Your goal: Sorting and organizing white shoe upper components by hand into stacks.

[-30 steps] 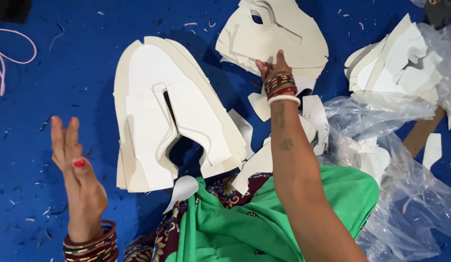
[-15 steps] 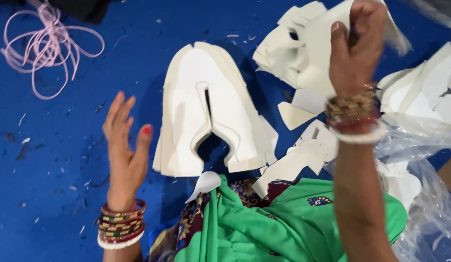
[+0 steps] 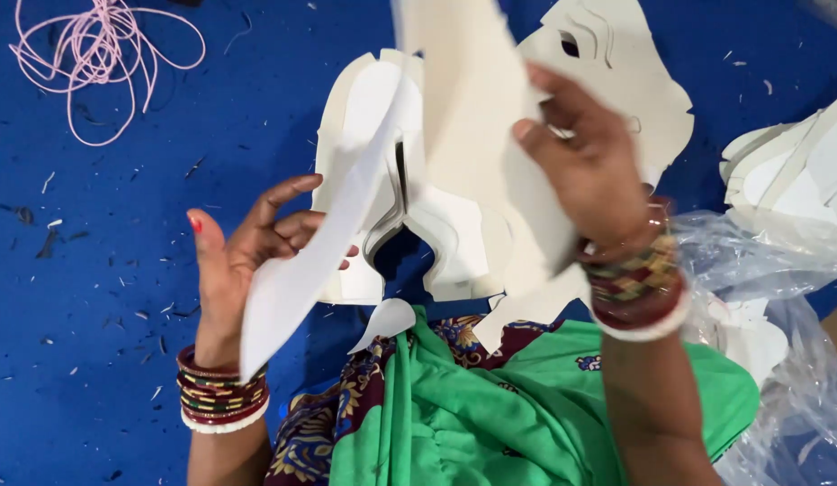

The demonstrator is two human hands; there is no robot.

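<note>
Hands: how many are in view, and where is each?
2. The left hand is left of centre, gripping the lower end of a cream cut sheet; the right hand holds its upper part. None seem hidden.

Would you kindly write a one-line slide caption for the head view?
Both hands, left and right, lift a cream cut-out sheet above stacked cut-outs on a blue surface.

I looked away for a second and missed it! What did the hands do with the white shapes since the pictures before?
The right hand lifted a big white cut-out sheet off the far pile and brought it up close. The left hand, open and empty before, now grips the sheet's lower edge. The stack of white shapes on the blue floor, the pink cord and the green cloth stayed put.
</note>
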